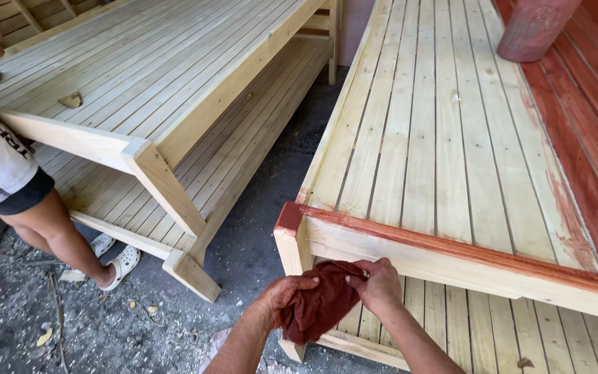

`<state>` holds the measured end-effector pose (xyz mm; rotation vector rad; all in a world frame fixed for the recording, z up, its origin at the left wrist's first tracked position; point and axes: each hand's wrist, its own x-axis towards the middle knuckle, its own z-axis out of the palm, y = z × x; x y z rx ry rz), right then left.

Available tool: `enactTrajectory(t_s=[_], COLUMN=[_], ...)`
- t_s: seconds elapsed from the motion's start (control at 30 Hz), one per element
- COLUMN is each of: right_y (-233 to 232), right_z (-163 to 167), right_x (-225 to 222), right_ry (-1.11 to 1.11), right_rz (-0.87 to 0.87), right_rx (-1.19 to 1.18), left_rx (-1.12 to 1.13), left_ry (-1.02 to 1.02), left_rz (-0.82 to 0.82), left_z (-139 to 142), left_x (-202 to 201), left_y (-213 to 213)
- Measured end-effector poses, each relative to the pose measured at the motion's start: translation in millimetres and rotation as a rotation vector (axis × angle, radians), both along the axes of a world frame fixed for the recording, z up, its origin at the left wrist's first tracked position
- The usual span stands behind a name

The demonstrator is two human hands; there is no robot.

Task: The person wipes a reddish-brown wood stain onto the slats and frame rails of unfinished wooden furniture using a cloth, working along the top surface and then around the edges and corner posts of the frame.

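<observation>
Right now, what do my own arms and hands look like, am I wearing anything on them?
Both forearms are bare: no sleeves reach into view. The left hand and right hand have no gloves, and no watch, ring or band shows on either wrist or the visible fingers. Any staining on them is too hard to tell from this view.

Both hands gripped a dark red rag (320, 308) just below the near edge of a slatted wooden bed frame (417, 152); the left hand (282, 294) bunched one end and the right hand (376, 285) pinched the other. Red stain coated the frame's near rail (451, 249) and right-hand slats. Another person's leg (57, 232) stood beside a second unstained frame (160, 76).
</observation>
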<state>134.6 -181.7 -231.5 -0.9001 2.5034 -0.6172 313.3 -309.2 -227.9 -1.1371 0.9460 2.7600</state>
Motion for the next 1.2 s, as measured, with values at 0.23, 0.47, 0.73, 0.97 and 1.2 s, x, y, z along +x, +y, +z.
enactTrajectory(t_s=[0.23,0.47,0.73,0.97,1.2], right_y=[-15,-63,-110,-150,-145], right_z=[-44,-54,-16,-55,-102], right_x=[19,43,92,111,108], right_ry=[-0.301,-0.423,-0.427,-0.365,-0.561], right_rz=[-0.159,-0.154,-0.328,-0.389,-0.488], right_rx=[-0.781,-1.129,-1.42,-1.522,-1.534], left_rx=[-0.139,-0.26,-0.318,-0.364,-0.449], left_ry=[-0.007,-0.064,0.026,-0.03,-0.178], left_rz=[-0.052,-0.001,-0.062,-0.175,-0.296], left_z=[-23,-14,18,-13,-65], left_x=[13,25,41,38,25], left_y=[8,-9,-49,-93,-95])
